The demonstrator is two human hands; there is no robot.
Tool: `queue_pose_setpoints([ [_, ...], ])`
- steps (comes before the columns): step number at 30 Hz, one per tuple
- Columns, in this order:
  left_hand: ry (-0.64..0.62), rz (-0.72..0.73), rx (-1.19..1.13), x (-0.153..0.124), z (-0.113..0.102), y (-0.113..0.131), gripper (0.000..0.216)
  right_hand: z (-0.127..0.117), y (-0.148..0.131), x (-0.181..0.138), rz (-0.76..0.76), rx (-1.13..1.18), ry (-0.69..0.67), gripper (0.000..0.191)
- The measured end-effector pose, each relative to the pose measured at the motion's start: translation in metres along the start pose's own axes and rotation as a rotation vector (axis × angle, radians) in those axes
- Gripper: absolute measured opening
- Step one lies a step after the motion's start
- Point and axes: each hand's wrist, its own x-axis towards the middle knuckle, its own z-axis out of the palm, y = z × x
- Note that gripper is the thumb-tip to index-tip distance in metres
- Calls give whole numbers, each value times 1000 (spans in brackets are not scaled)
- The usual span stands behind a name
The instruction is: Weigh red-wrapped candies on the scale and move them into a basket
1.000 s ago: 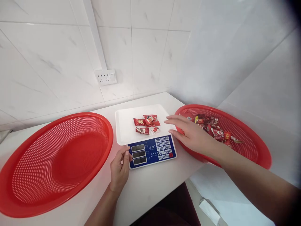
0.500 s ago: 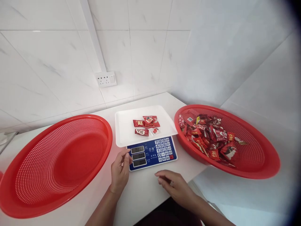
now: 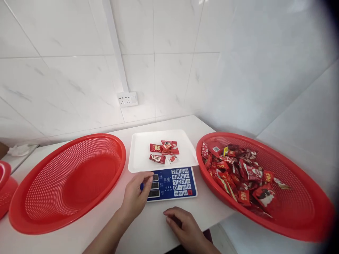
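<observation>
My left hand (image 3: 137, 194) is at the left end of a blue and white electronic scale (image 3: 166, 180), covering part of its displays. Its fingers are loosely bent, the thumb stands apart from them, and I see nothing in the grasp. Below the scale, near the table's front edge, my right hand (image 3: 182, 225) is half curled with a gap between thumb and fingers; it too appears to hold nothing. On the scale's white tray (image 3: 139, 148) lie several wrapped snack packets (image 3: 157, 158), mostly red, grouped toward the middle.
At the right, a red plastic basket (image 3: 299, 204) holds many red snack packets (image 3: 249, 173). A second red basket (image 3: 87, 180), with nothing in it, stands at the left. Another red container (image 3: 5, 187) shows at the far left edge. A wall socket (image 3: 127, 100) is behind the table.
The view has tilted up and shifted, so the far-left red container shows more. My left hand covers more of the scale's displays. My right hand has come a little closer to my left.
</observation>
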Motion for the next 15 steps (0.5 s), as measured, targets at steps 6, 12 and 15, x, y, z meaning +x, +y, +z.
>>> queue_pose_setpoints([
  [6, -219, 61, 219, 69, 10, 41, 23, 4, 19, 0, -84, 7, -26, 29],
  [12, -394, 45, 454, 123, 36, 45, 24, 7, 30, -1, -94, 4, -48, 26],
  [15, -422, 7, 535, 133, 44, 40, 27, 9, 36, -2, -120, 4, -35, 25],
])
